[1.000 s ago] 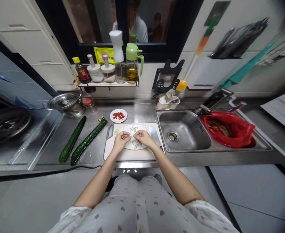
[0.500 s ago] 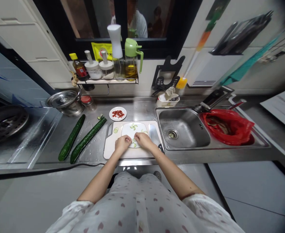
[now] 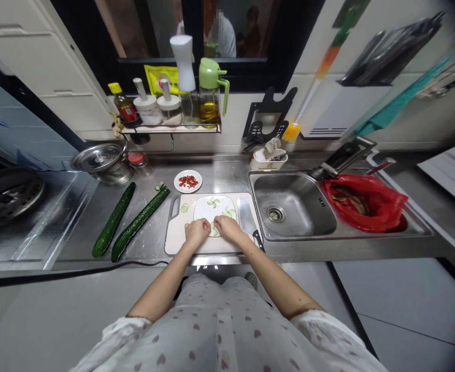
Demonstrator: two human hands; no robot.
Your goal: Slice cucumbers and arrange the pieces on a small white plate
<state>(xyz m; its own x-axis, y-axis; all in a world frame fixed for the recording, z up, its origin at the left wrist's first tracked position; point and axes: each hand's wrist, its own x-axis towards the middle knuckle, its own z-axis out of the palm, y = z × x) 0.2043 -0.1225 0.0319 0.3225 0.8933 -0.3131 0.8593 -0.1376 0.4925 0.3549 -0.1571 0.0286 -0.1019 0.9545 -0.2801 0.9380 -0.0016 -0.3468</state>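
Note:
A white square plate point(image 3: 201, 207) rests on a pale cutting board point(image 3: 176, 238). Thin cucumber slices form a small pinwheel point(image 3: 213, 202) at its far side, and more fanned slices point(image 3: 229, 212) lie at its right. At the plate's near edge, my left hand point(image 3: 197, 232) is closed in a pinch; what it holds is hidden. Opposite it, my right hand point(image 3: 228, 229) pinches at a cucumber slice point(image 3: 213, 226), fingertips close to the left ones. Loose cucumber slices point(image 3: 184, 207) sit on the board's left. A knife point(image 3: 246, 214) lies on its right, its dark handle toward me.
Two whole cucumbers point(image 3: 140, 223) lie left of the board. Behind it stands a small plate of chopped red pieces point(image 3: 188, 181). To the right are a sink point(image 3: 293, 206) and a red plastic bag point(image 3: 366, 204). A rack point(image 3: 173, 129) holds bottles and jars above the counter.
My right hand has shifted slightly toward me, showing more of the slices at the plate's right. My left hand stays near the same spot, its fingers slightly repositioned.

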